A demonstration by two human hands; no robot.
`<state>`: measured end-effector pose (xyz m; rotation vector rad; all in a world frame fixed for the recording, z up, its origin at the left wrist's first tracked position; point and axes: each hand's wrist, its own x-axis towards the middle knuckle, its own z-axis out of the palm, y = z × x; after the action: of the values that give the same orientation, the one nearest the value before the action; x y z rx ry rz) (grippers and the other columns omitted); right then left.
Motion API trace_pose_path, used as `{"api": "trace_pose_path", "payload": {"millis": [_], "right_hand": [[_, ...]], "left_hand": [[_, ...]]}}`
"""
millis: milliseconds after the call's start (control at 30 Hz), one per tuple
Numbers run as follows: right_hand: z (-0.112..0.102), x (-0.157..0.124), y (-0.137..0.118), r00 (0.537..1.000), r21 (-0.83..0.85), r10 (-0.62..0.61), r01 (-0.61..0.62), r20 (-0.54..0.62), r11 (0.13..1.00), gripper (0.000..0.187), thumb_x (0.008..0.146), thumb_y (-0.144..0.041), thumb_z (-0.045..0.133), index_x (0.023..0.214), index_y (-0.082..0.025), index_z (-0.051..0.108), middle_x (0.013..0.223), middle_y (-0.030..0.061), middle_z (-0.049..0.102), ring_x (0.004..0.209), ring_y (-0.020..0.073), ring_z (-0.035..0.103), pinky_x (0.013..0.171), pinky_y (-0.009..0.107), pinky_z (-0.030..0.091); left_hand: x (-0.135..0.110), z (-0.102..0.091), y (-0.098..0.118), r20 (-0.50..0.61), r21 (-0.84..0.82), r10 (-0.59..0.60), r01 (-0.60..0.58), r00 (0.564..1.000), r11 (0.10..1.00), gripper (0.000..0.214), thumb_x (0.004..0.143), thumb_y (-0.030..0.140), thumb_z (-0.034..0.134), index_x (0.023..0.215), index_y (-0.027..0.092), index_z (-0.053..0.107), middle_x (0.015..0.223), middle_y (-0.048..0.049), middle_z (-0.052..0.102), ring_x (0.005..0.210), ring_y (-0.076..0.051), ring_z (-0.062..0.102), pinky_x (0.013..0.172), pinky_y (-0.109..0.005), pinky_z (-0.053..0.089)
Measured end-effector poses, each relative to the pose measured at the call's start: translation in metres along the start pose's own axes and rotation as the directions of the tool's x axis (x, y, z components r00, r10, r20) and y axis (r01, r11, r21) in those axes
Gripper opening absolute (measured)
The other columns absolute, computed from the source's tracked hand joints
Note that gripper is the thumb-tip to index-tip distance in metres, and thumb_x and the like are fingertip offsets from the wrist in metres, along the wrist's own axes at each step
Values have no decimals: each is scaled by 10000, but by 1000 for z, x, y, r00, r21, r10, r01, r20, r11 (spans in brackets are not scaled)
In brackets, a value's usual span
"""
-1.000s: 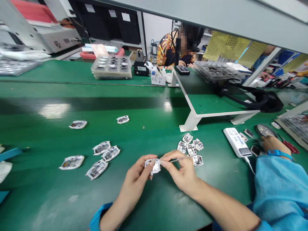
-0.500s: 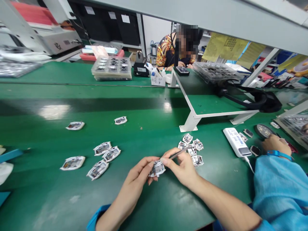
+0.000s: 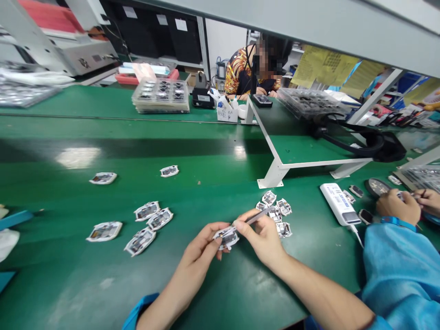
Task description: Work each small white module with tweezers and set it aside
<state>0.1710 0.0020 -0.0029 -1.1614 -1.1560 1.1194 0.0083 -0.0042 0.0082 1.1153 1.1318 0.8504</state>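
Observation:
Between the thumb and fingers of my left hand (image 3: 202,245) is a small white watch housing (image 3: 227,238), its inner electronics facing up. My right hand (image 3: 263,233) pinches tweezers (image 3: 258,215), a slim grey metal tool whose tip reaches the top edge of the housing. Just beyond my right hand, several similar housings (image 3: 283,207) lie in a cluster on the green bench. Further left, a group of housings (image 3: 147,211) rests close together, with single ones (image 3: 104,231) apart from them.
A white-legged stand (image 3: 271,176) carries a black headband device (image 3: 360,140). A white power bank (image 3: 340,204) with a cable lies to the right. Beside it, a co-worker's hands (image 3: 398,206) hold a small part. Another person (image 3: 240,68) sits across the bench near stacked trays (image 3: 161,96).
The housing has tilted slightly in my left hand, showing more of its inside. My right hand has shifted a little with the tweezers. The co-worker's second hand has come into view.

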Motion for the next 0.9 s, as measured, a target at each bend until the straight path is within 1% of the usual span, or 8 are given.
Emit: {"api": "trace_pose_path", "payload": {"millis": [233, 433, 700, 900], "right_hand": [[1, 2, 5, 999, 89, 51, -51, 3, 995, 108, 772, -279, 739, 749, -193, 678, 686, -7, 686, 642, 145, 623, 635, 271, 480], [0, 1, 6, 999, 131, 41, -42, 7, 991, 102, 777, -274, 740, 756, -200, 674, 708, 3, 699, 666, 154, 637, 644, 277, 486], [-1, 1, 4, 999, 116, 32, -34, 20, 993, 115, 778, -293, 740, 757, -202, 672, 721, 10, 711, 683, 163, 647, 665, 288, 493], [-1, 2, 0, 999, 102, 45, -47, 21, 994, 156, 767, -334, 743, 751, -201, 662, 709, 12, 709, 666, 162, 646, 656, 287, 501]], "left_hand": [[1, 0, 1, 29, 44, 26, -27, 999, 999, 252, 823, 352, 582, 1005, 188, 642, 737, -8, 651, 647, -171, 548, 622, -270, 466], [2, -5, 1, 77, 101, 27, -34, 997, 994, 285, 832, 348, 578, 1050, 178, 650, 700, -4, 640, 633, -171, 554, 608, -269, 462], [2, -10, 1, 119, 153, 59, -77, 991, 985, 296, 831, 347, 580, 1068, 190, 664, 722, -10, 658, 634, -168, 558, 601, -264, 459], [1, -9, 8, 104, 122, 46, -59, 993, 991, 277, 794, 356, 625, 1019, 205, 686, 670, -2, 654, 609, -174, 559, 600, -269, 469]]}}
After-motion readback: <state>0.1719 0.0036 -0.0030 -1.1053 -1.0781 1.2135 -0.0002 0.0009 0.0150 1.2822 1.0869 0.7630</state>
